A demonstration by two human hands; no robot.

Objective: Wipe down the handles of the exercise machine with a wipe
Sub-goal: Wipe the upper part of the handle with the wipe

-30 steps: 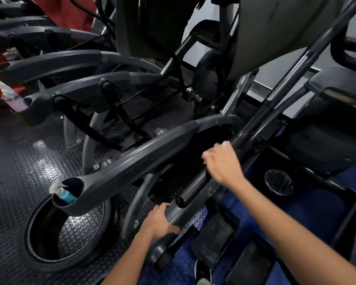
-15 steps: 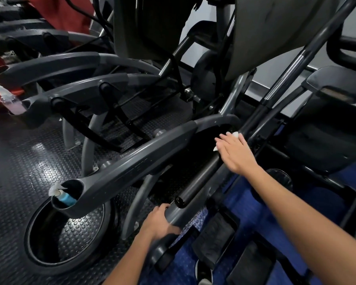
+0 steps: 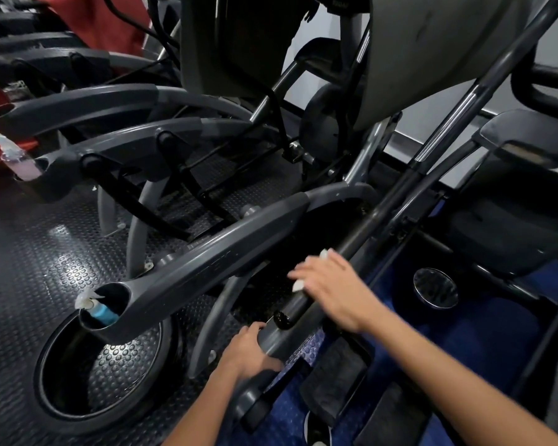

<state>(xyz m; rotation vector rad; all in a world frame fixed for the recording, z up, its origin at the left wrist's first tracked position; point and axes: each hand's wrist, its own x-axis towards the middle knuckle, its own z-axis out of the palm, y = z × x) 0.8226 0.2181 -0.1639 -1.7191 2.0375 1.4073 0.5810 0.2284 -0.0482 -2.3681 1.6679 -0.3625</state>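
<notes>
Your right hand (image 3: 332, 291) has slid the wipe (image 3: 298, 284) down the handle (image 3: 361, 239) toward its end cap. Your left hand (image 3: 248, 352) grips the lower bar (image 3: 277, 338); this handle looks nearly done.

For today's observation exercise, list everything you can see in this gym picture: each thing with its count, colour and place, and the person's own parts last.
Long black handle bar: one, black, running diagonally from centre to upper right.
White wipe: one, white, pressed on the bar under the right hand.
Grey curved side rail with cup holder: one, dark grey, left of the bar.
Blue bottle: one, blue, white top, in that cup holder.
Pink spray bottle: one, pink, far left holder.
Studded rubber floor: one, black, left.
Left hand: one, gripping the lower grey tube.
Right hand: one, blurred, holding the wipe on the bar.
</notes>
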